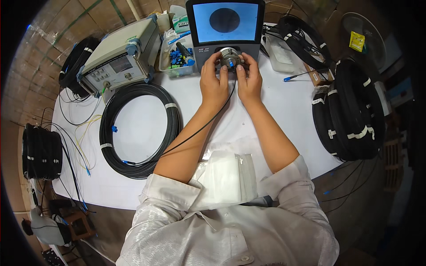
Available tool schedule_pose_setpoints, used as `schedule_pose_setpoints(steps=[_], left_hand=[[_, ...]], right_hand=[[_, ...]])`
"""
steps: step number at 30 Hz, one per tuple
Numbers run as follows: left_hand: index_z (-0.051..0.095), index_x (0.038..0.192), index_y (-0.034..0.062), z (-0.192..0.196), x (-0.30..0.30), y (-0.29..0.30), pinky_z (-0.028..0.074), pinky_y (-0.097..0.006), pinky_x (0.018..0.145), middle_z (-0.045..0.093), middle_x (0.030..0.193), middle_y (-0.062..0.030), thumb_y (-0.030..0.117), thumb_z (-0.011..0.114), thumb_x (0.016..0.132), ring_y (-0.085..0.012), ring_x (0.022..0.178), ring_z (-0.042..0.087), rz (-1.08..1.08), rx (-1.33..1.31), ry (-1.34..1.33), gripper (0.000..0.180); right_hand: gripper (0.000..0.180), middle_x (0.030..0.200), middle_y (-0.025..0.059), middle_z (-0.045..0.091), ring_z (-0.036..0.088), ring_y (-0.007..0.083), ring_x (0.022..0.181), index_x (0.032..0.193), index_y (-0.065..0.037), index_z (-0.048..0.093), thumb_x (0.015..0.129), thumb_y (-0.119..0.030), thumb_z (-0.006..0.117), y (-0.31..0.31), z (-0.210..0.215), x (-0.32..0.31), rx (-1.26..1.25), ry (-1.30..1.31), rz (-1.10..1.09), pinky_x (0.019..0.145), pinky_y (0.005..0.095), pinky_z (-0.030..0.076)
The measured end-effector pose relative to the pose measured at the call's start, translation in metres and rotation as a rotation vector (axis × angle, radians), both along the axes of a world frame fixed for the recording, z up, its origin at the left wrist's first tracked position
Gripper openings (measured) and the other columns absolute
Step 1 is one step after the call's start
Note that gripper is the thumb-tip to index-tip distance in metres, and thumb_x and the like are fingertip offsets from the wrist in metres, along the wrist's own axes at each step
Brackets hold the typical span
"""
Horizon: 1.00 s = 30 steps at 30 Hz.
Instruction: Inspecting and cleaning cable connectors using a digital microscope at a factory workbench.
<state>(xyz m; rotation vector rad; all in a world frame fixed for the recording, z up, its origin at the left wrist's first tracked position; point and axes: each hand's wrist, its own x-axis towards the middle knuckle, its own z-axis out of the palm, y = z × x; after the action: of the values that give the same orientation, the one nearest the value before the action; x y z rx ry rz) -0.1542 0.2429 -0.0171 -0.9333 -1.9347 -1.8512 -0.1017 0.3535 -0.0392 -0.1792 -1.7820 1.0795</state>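
Below the screen [225, 21], both hands' fingers [218, 60] pinching a half-hidden metal fitting [230, 56] and blue connector [231, 63].

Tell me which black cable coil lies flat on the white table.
The large open coil left of the left hand; the other coils are thick bundles at the table's edges.

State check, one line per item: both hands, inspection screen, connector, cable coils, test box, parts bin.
left hand: gripping the round metal fitting from its left
right hand: gripping the same fitting from its right
blue connector: seated in the fitting
screen: on, dark disc on blue
black cable coil: flat on table, taped, one end running to the hands
side coils: bundled, stacked
test box: cable plugged in front
parts bin: open, holds blue pieces
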Motion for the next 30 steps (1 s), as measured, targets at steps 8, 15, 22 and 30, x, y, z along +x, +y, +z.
schedule_pose_setpoints(steps=[8,15,22,30], left_hand=[[0.06,0.129,0.0017,-0.001,-0.003,0.001,0.053,-0.042,0.098,0.066,0.126,-0.0176,-0.001,0.065,0.091,-0.0347,0.114,0.066,0.015,0.012,0.112,0.038],[0.06,0.134,0.0018,-0.002,-0.005,0.001,0.053,-0.036,0.093,0.065,0.125,-0.0141,0.001,0.066,0.093,-0.0265,0.112,0.066,0.037,-0.01,0.149,0.04],[0.06,0.133,0.0019,-0.005,-0.006,0.0,0.053,-0.037,0.094,0.065,0.126,-0.0142,-0.001,0.066,0.093,-0.0266,0.112,0.066,0.026,-0.007,0.136,0.041],[0.06,0.134,0.0046,-0.003,-0.006,-0.003,0.052,-0.044,0.1,0.064,0.131,-0.0172,0.002,0.067,0.087,-0.0389,0.117,0.063,0.062,-0.065,0.22,0.048]], right_hand=[[0.04,0.128,0.0149,0.068,0.071,0.0284,0.108,0.139,-0.004,0.057,0.101,-0.014,0.064,-0.001,-0.001,-0.001,0.032,-0.028,-0.012,0.094,0.0382,0.056],[0.043,0.131,0.0158,0.065,0.069,0.0307,0.111,0.14,-0.005,0.057,0.099,-0.012,0.066,0.0,0.001,-0.001,0.062,-0.01,0.006,0.095,0.0397,0.055],[0.043,0.127,0.0137,0.064,0.063,0.0346,0.117,0.127,-0.01,0.068,0.085,-0.009,0.077,-0.011,0.018,0.006,0.33,0.073,-0.159,0.096,0.0414,0.055],[0.018,0.102,0.0103,0.07,0.066,0.035,0.109,0.101,-0.008,0.076,0.083,-0.01,0.079,-0.017,0.032,0.015,0.483,0.165,-0.109,0.095,0.0453,0.054]])
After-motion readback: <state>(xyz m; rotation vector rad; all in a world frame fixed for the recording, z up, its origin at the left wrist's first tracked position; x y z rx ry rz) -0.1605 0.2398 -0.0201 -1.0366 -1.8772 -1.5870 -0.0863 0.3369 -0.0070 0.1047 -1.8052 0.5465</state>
